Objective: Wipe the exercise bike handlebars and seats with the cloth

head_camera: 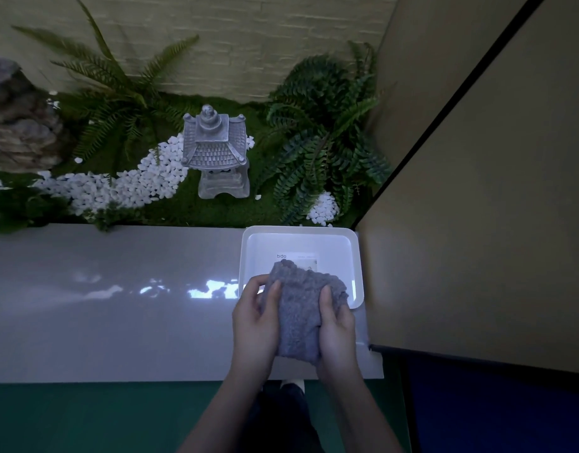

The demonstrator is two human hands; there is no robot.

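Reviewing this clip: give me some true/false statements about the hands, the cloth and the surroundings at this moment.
1. The left hand and right hand both hold the grey cloth. True.
2. The cloth lies flat in the white tray. False: it is bunched in the hands, over the tray's near edge.
3. An exercise bike is in view. False: none shows.
4. A stone lantern stands beside white pebbles. True.
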